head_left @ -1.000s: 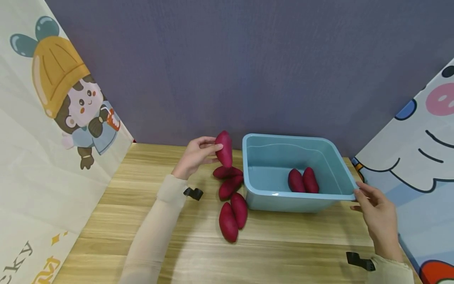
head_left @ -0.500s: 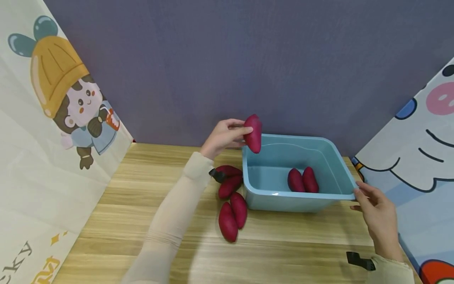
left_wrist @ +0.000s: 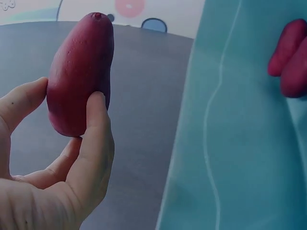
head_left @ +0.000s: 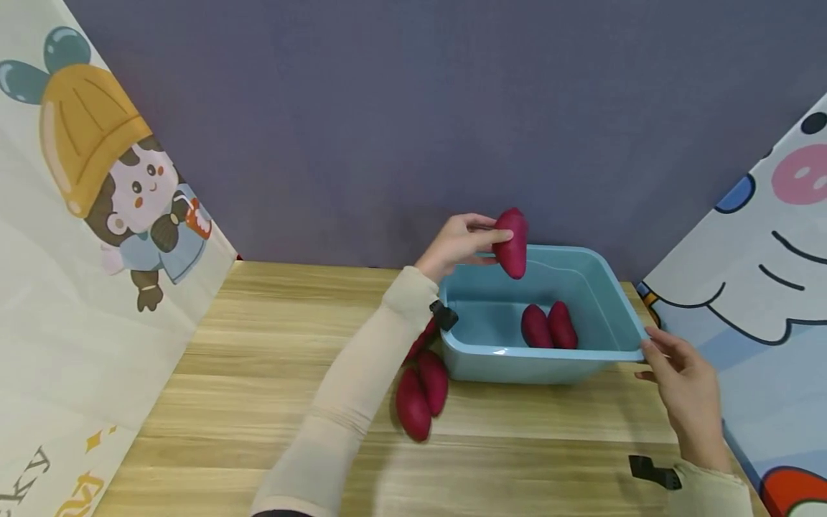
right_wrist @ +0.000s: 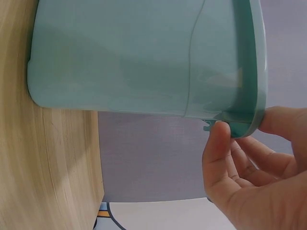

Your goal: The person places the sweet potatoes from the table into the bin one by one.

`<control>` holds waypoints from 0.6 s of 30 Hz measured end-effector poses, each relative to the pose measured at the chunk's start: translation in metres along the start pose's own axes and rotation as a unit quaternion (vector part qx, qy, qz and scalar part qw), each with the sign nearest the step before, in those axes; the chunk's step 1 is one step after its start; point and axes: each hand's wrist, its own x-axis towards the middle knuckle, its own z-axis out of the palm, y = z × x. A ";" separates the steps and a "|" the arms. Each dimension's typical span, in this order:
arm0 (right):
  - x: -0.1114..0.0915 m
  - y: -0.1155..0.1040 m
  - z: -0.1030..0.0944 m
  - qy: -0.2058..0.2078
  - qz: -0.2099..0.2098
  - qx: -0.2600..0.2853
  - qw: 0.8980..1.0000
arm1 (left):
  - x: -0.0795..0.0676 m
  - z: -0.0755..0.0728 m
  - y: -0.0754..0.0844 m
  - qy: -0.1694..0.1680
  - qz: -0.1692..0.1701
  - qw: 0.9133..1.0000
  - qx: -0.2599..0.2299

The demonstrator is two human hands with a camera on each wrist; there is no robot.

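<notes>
Between thumb and fingers my left hand (head_left: 460, 243) pinches a red-purple sweet potato (head_left: 511, 244), held upright over the back left part of a light blue plastic bin (head_left: 543, 366). The left wrist view shows the same sweet potato (left_wrist: 81, 76) beside the bin's wall. Two more sweet potatoes (head_left: 549, 327) lie side by side on the bin floor. My right hand (head_left: 688, 395) grips the bin's rim at its front right corner; in the right wrist view thumb and fingers pinch that rim (right_wrist: 261, 72).
Left of the bin, several sweet potatoes (head_left: 413, 406) lie on the wooden table (head_left: 258, 373), partly hidden by my left sleeve. A grey-purple panel (head_left: 355, 129) stands behind. Cartoon-printed sheets flank the table on both sides.
My left hand has carried the sweet potato rightward, first upward too, from beside the bin to over it. The right hand has kept its grip on the rim.
</notes>
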 end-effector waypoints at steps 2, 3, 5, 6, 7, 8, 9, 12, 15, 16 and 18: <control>0.000 0.000 0.000 0.002 0.000 -0.003 1.000 | 0.003 0.006 -0.003 -0.003 -0.004 1.000 -0.004; 0.000 0.000 0.000 0.002 0.000 -0.010 1.000 | 0.005 0.008 -0.005 -0.003 -0.007 1.000 -0.006; 0.000 0.000 0.000 0.003 0.001 -0.022 1.000 | 0.006 0.013 -0.008 -0.003 -0.010 1.000 -0.008; 0.000 0.000 0.000 0.004 0.001 -0.031 1.000 | 0.007 0.015 -0.010 -0.003 -0.009 1.000 -0.009; 0.001 0.000 0.000 0.005 0.000 -0.040 0.999 | 0.008 0.017 -0.011 -0.002 -0.009 1.000 -0.008; 0.001 0.001 0.000 0.006 -0.001 -0.050 0.999 | 0.009 0.020 -0.013 -0.002 -0.010 1.000 -0.007; 0.001 0.001 0.001 0.008 -0.002 -0.061 0.998 | 0.009 0.022 -0.015 -0.002 -0.011 1.000 -0.006; 0.000 0.001 0.001 0.014 -0.005 -0.072 0.997 | 0.011 0.028 -0.022 -0.003 -0.022 1.000 0.003; 0.000 0.000 0.001 0.014 -0.007 -0.059 0.998 | 0.011 0.032 -0.029 0.000 -0.037 0.999 0.030; 0.000 0.000 0.001 0.014 -0.008 -0.053 0.998 | 0.011 0.033 -0.031 0.001 -0.041 0.998 0.042; 0.000 0.000 0.000 0.013 -0.007 -0.042 0.999 | 0.011 0.034 -0.033 0.000 -0.049 0.997 0.065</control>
